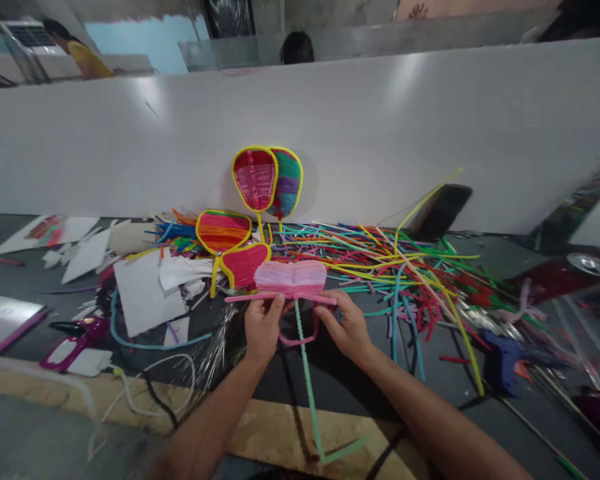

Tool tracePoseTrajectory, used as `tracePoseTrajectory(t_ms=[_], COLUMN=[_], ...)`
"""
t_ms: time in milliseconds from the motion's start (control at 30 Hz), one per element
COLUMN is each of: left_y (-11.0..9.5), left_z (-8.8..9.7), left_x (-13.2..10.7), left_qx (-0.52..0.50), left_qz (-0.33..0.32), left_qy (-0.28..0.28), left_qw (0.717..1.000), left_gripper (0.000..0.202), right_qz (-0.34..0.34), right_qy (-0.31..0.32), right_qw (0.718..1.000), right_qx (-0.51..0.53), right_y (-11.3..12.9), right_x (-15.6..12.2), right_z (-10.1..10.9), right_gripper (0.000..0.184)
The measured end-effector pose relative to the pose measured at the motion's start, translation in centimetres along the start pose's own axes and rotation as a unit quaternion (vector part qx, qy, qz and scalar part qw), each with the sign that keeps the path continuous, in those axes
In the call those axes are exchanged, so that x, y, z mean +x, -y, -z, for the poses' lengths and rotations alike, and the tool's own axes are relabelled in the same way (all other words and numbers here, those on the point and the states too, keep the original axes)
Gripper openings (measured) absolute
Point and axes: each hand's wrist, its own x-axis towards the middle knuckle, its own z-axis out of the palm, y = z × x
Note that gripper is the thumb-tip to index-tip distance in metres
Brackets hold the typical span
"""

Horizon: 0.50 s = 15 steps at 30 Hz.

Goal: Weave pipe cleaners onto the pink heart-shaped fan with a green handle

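Left hand: the left hand [263, 327] pinches, thumb up and fingers behind, the left end of the brighter pink pipe-cleaner bar [245, 298] that runs along the bottom edge of the pink woven pipe-cleaner fan [290, 275].
Right hand: the right hand [347, 328] grips the bar's right end the same way, fingertips closed on it; holding both ends seems to keep the bar taut and level against the weave.
Held piece: the fan sits near centre, raised just above the dark grey table [430, 393], its face turned to the person, probably so the edge can be watched.
Stem: a mint-green pipe-cleaner stem [307, 380] hangs from the fan's middle toward the near edge, between the forearms, with a small pink loop beside its top.
Far centre: a red fan with a yellow rim [254, 177] and a striped multicolour fan [289, 179] lean upright on the white partition wall [405, 127], apparently parked out of the way.
Far left of the hands: an orange-red fan [223, 231] and a red heart-shaped fan [244, 265] lie flat.
Right: a loose pile of coloured pipe cleaners [405, 263] spreads within reach.
Left: white paper scraps [143, 293] and a purple glue gun [77, 339].
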Motion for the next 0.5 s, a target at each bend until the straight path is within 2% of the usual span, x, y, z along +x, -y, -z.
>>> tracePoseTrajectory(t_ms=[133,233,333,500], left_y=[0.3,0.0,-0.2,0.2], left_z=[-0.3,-0.4,-0.3,-0.1], left_x=[-1.3,-1.8,-1.8,-1.8], left_qx=[0.117,0.169,0.176,0.118], left_qz=[-0.041,-0.098,-0.109,-0.074], left_qy=[0.087,0.105,0.096,0.083], left_qw=[0.989,0.975,0.974,0.987], left_gripper=[0.020,0.014,0.013,0.015], right_qz=[0.069,0.066,0.019,-0.103], right_qy=[0.025,0.005,-0.008,-0.054], right_qw=[0.996,0.996,0.998,0.993], right_qx=[-0.057,-0.059,-0.057,0.017], right_y=[0.5,0.7,0.6,-0.1], right_x=[0.2,0.3,0.2,-0.2], right_z=[0.0,-0.1,-0.1,-0.5], right_gripper=[0.009,0.002,0.005,0.011])
